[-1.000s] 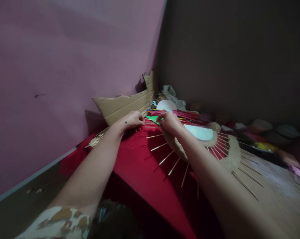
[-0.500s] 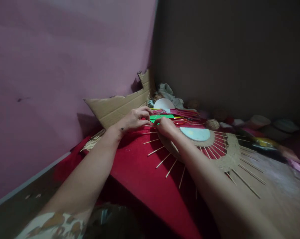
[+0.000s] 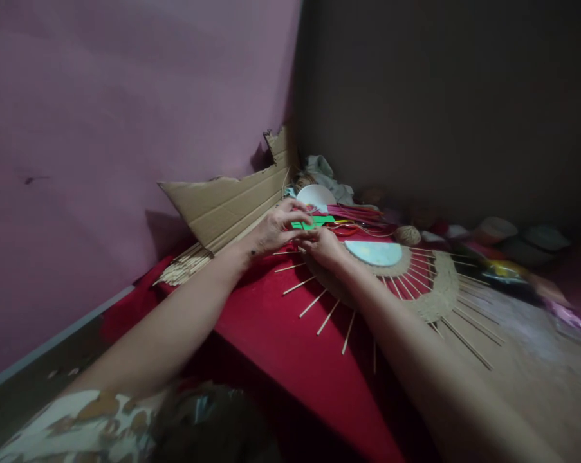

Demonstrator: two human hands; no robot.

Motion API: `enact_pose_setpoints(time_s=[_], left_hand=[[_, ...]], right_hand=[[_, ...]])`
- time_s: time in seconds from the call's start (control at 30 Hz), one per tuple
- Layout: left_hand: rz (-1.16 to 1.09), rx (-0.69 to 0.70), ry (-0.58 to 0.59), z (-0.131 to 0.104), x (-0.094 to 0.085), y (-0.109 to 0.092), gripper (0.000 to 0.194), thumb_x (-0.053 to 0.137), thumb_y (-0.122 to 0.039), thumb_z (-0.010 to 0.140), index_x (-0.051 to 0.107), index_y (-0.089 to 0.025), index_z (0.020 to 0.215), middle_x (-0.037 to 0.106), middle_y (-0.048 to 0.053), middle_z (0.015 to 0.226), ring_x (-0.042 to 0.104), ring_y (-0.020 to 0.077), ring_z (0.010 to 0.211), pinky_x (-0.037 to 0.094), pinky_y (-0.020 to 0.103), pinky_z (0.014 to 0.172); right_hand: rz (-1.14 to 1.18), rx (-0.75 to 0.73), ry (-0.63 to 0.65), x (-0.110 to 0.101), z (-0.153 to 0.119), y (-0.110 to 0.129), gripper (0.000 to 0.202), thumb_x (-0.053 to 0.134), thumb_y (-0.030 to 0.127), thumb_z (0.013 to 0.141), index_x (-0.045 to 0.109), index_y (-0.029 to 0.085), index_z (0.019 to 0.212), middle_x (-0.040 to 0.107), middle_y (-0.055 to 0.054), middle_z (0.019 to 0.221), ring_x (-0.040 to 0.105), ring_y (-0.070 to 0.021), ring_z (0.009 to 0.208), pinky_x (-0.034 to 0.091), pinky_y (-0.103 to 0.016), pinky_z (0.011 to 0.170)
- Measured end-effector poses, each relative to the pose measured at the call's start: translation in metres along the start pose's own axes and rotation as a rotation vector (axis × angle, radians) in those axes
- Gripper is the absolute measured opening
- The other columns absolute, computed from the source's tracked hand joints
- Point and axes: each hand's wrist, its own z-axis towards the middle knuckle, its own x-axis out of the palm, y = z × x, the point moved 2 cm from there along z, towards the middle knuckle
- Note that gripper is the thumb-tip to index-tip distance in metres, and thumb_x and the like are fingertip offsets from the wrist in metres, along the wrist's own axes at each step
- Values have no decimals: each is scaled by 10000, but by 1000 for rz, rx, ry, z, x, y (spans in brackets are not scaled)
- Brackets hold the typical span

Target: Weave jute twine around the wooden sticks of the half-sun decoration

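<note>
A woven half-round piece with thin sticks radiating outward lies on the red cloth, a pale blue half disc at its centre. At the piece's far left edge, my left hand has its fingers curved, thumb and fingertips close to my right hand. My right hand rests on the woven band with its fingers pressed together. Whatever lies between the fingertips of either hand is too small to make out. Just behind the hands is a bright green object.
Torn cardboard leans on the pink wall, beside a bundle of sticks. Behind the woven piece lie a twine ball, pink strands and a white round object. Plastic packets sit at right.
My left hand has moved right, closer to my right hand, and covers part of the green object. The whole view has shifted slightly.
</note>
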Motion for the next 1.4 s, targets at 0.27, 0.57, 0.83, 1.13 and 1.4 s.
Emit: enact_pose_setpoints(time_s=[0.27, 0.57, 0.83, 1.13, 1.4], left_hand=[[269, -423, 195, -3, -1, 32, 102, 624, -206, 745, 711, -152, 752, 650, 21, 713, 572, 156, 702, 443, 262, 681], [279, -316, 334, -4, 23, 33, 182, 580, -263, 771, 725, -159, 810, 705, 32, 785, 592, 153, 759, 429, 243, 716], [281, -295, 344, -5, 20, 33, 177, 588, -216, 765, 731, -132, 826, 711, 65, 816, 607, 172, 773, 439, 266, 734], [257, -259, 355, -7, 18, 30, 151, 582, -143, 778, 724, -144, 829, 699, 50, 801, 594, 151, 752, 435, 255, 729], [202, -189, 326, -7, 13, 25, 146, 614, -124, 773, 709, -144, 882, 655, 44, 826, 570, 149, 791, 434, 279, 771]], right_hand=[[273, 77, -66, -8, -18, -6, 260, 571, 320, 814, 741, 137, 888, 692, -21, 742, 584, -126, 663, 425, -222, 620], [417, 99, -114, -13, -40, -4, 284, 588, 342, 798, 723, 111, 893, 714, -48, 788, 598, -132, 688, 440, -229, 639], [256, -83, -65, -7, -53, 0, 146, 614, 202, 787, 753, 156, 775, 730, -33, 750, 634, -151, 708, 466, -262, 687], [98, -252, -34, -2, -62, 4, 134, 644, 99, 791, 733, 193, 756, 753, -37, 887, 644, -164, 877, 442, -344, 913], [110, -321, -37, -3, -65, 1, 130, 636, 83, 792, 726, 174, 774, 746, -59, 899, 647, -170, 871, 450, -369, 910]])
